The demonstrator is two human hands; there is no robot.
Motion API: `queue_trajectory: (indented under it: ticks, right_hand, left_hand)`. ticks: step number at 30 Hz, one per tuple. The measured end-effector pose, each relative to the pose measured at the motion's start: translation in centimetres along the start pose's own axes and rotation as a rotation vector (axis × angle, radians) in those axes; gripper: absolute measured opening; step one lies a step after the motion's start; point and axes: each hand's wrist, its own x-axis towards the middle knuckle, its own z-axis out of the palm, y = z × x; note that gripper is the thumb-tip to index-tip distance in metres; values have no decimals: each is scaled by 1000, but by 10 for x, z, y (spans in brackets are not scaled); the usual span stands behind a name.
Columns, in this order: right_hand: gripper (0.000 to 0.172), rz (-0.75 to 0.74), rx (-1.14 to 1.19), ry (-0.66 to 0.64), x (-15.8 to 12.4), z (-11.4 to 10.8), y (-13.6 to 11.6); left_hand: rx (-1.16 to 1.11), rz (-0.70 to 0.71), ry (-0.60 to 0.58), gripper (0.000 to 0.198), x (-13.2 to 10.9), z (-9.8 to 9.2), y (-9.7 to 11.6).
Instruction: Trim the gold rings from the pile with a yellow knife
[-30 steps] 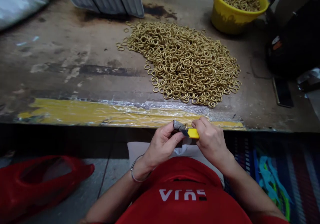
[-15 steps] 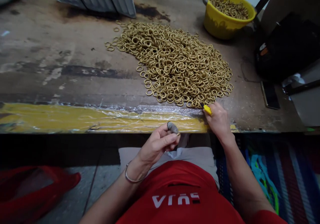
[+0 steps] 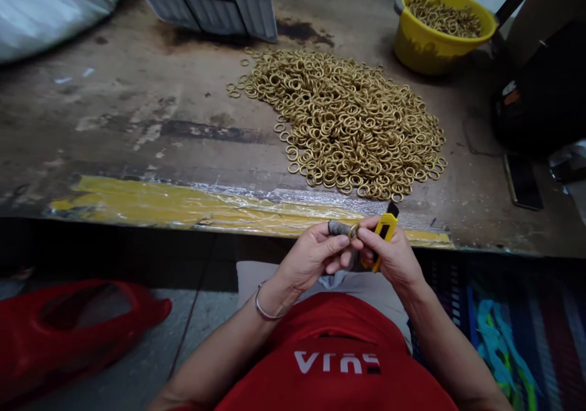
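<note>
A small gold-coloured ring point(image 3: 353, 232) stands upright between the fingertips of both hands, just in front of the table's edge. My left hand point(image 3: 315, 253) is closed, pinching it from the left; a grey wrap point(image 3: 339, 228) covers its index finger. My right hand point(image 3: 397, 257) keeps a yellow utility knife point(image 3: 385, 231) in its grip, the dark blade pointing up and away from me, while its thumb and a finger touch the ring's right side. Beyond the hands lies a large pile of similar rings point(image 3: 348, 118) on the table.
A yellow tub point(image 3: 439, 47) full of rings stands at the back right, near a black object point(image 3: 540, 93) and a phone point(image 3: 523, 182). A grey ribbed panel point(image 3: 215, 5) and a white sack point(image 3: 55, 8) are at the back left. Yellow tape point(image 3: 183, 209) covers the table's front edge.
My right hand has come back from the pile's near edge with the knife and met my left hand at a ring. The view has shifted slightly left.
</note>
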Motion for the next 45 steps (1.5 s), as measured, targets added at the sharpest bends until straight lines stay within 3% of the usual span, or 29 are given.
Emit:
queue_trajectory:
  ticks: [3, 7, 10, 13, 19, 23, 26, 28, 30, 33, 36, 41, 43, 45]
  right_hand:
    - [26, -130, -271, -38, -2, -1, -8]
    - [19, -443, -914, -30, -10, -3, -19]
    - [20, -492, -1268, 18, -14, -2, -19]
    - [19, -507, -1432, 55, -14, -1, -15]
    - [21, -526, -1556, 140, -9, 3, -12]
    - [21, -532, -1568, 110, -3, 9, -15]
    - [20, -388, -1640, 175, 9, 4, -18]
    - [19, -251, -1688, 285, 19, -6, -21]
    - [22, -246, -1675, 339, 28, -15, -24]
    - [32, -328, -1665, 308, 40, -20, -28]
    - [26, -310, -1744, 266, 52, -14, -29]
    - [22, -305, -1810, 166, 66, -9, -25]
    - [20, -337, -1712, 169, 66, -11, -26]
    - [15, -412, -1454, 153, 59, -13, -29]
  left_hand:
    - [7, 0, 27, 36, -4, 0, 2]
    - [37, 41, 126, 37, -6, 3, 1]
    - [70, 77, 149, 40, -6, 3, -2]
    - [114, 100, 137, 39, -6, 2, -4]
    - [331, 170, 137, 29, -6, -5, -1]
    - [421, 191, 158, 25, -15, -7, 9]
    - [551, 245, 150, 15, -33, 0, 23]
    - [639, 280, 66, 13, -46, 4, 31]
    - [583, 239, 3, 13, -52, 5, 32]
    - [284, 97, -4, 24, -45, -3, 23]
    - [41, 12, 24, 36, -30, -12, 12]
    - [-178, -4, 44, 34, -17, -17, 9]
    - [-202, -10, 54, 32, -16, -18, 8]
    - [-176, 3, 118, 31, -14, -19, 7]
